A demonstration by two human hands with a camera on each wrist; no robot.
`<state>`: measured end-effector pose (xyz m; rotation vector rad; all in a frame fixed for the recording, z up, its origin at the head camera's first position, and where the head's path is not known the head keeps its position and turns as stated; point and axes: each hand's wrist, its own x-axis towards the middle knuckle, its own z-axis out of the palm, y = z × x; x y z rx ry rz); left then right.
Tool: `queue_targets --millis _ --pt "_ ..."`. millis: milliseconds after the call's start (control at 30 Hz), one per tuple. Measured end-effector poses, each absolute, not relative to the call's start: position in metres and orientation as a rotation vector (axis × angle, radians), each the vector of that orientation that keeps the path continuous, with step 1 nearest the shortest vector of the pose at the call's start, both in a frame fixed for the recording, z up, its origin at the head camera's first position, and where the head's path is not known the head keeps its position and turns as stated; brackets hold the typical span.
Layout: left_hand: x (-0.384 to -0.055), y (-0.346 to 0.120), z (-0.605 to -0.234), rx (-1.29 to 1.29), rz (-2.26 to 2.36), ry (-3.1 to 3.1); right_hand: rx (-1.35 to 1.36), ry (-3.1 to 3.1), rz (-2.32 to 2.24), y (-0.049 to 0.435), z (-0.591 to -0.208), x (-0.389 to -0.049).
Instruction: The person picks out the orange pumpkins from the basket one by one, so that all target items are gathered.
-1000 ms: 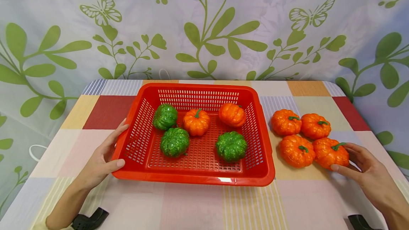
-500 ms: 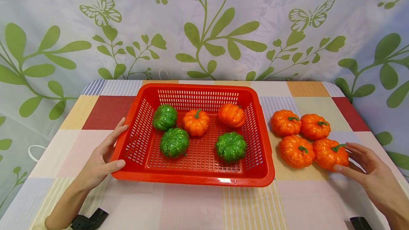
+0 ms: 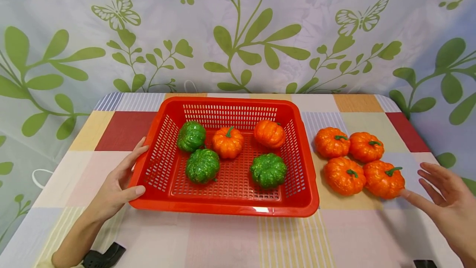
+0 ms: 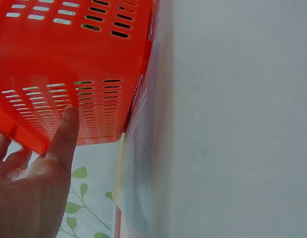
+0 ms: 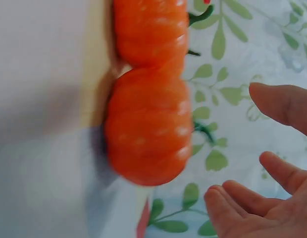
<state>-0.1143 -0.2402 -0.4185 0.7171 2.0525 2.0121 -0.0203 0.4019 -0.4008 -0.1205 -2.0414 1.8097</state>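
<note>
A red perforated plastic basket stands in the middle of the table. My left hand rests against its left side with fingers extended; in the left wrist view the thumb of the left hand touches the slotted wall. Inside lie green pumpkins and two orange pumpkins. To the basket's right, several orange pumpkins sit grouped. Beside the nearest right pumpkin, my right hand hovers with spread fingers, holding nothing; the right wrist view shows a gap between it and the pumpkin.
A patchwork-patterned cloth covers the table. Behind the table hangs a pale curtain printed with green leaves and butterflies. Black wrist devices show at the lower edge of the head view.
My right hand has let go of the near right orange pumpkin and moved away to the right, its fingers spreading. The left hand and basket have stayed in place.
</note>
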Motion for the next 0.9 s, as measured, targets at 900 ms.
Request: queue_targets --millis 900 --pt "-0.114 -0.240 -0.418 0.725 2.011 2.056 0.413 -2.487 1.316 0.289 -0.317 -0.067"
